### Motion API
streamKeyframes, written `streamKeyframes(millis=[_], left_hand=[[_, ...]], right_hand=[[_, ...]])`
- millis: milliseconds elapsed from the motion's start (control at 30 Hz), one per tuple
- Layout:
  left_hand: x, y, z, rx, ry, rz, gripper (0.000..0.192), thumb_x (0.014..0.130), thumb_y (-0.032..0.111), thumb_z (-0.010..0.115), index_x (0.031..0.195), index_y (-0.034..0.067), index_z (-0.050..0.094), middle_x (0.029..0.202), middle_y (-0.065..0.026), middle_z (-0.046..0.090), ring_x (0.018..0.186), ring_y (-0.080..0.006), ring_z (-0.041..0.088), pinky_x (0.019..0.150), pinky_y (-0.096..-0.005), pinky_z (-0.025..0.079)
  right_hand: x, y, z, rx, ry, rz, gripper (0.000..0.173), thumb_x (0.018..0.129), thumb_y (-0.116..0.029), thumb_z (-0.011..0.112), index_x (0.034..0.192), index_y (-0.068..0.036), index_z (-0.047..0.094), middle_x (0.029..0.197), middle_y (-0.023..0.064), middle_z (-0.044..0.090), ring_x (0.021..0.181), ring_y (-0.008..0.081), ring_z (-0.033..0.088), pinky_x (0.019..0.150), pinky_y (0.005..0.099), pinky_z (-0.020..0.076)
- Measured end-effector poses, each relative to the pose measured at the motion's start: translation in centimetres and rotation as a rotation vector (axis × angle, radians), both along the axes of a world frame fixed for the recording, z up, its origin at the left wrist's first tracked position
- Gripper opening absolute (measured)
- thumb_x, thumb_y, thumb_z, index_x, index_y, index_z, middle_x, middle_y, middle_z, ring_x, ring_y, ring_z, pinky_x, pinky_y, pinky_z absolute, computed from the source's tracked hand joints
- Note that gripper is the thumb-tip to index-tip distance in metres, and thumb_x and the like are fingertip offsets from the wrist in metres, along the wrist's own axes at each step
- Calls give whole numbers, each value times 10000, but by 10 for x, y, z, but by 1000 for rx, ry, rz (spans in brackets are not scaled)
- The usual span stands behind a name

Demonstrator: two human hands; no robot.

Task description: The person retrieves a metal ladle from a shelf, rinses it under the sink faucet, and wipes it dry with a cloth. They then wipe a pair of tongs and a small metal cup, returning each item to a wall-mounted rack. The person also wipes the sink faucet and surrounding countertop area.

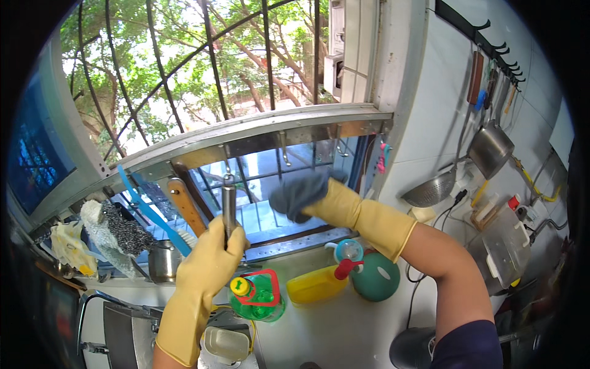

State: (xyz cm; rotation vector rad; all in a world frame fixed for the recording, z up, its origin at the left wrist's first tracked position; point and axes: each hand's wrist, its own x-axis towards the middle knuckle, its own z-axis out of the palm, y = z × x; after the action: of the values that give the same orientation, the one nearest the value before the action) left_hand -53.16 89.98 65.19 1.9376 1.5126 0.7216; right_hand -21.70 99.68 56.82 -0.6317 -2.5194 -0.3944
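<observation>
My left hand [209,263], in a yellow rubber glove, closes around the lower part of a metal utensil handle [228,196]. That handle hangs from a hook on the metal rail [251,143] below the window; its lower end is hidden behind the glove. My right hand [334,203], gloved the same way, grips a dark grey cloth [295,196] in front of the lower window pane. The cloth is blurred. Left of the handle hang a wooden-handled tool [186,207] and a blue brush [150,212].
Below the window stand a green bottle [258,295] with a red handle, a yellow bottle [318,283] and a green round container [375,279]. A metal pot [163,263] and scouring pads [122,228] hang left. A strainer [431,189] and saucepan [491,147] hang right.
</observation>
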Motion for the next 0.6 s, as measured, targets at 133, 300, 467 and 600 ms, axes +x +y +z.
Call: streamKeyframes(millis=[133,300,467,600], left_hand=[[3,2,-3,-21,-10,-7,323,1044,362,489,1106,71,613,909,-117,765,883,-291,738,855,-407,540],[3,1,-2,-15,5,-16,334,1048,363,483,1105,58,606,891,-104,762,849,-270,725,832,-389,538],[-1,1,-2,-36,-34,-43,327,1051,343,488,1098,40,600,886,-102,753,801,-244,699,796,-378,535],[-2,2,-4,-35,-105,-66,293,1046,302,509,1103,30,601,889,-116,737,793,-237,691,793,-377,535]], right_hand=[[-7,-28,33,401,-18,-386,433,913,-183,600,1333,-104,674,1361,152,652,1328,383,583,1160,528,427],[-37,-7,42,-199,154,-809,394,938,-309,632,1276,-118,698,1364,163,634,1234,399,609,1077,513,470],[-30,-18,-8,394,316,-793,610,949,-415,670,1442,-66,589,1502,197,540,1380,421,489,1197,540,317],[-16,-20,-41,187,390,-859,713,907,-435,723,1466,-24,560,1564,206,493,1447,424,426,1239,513,281]])
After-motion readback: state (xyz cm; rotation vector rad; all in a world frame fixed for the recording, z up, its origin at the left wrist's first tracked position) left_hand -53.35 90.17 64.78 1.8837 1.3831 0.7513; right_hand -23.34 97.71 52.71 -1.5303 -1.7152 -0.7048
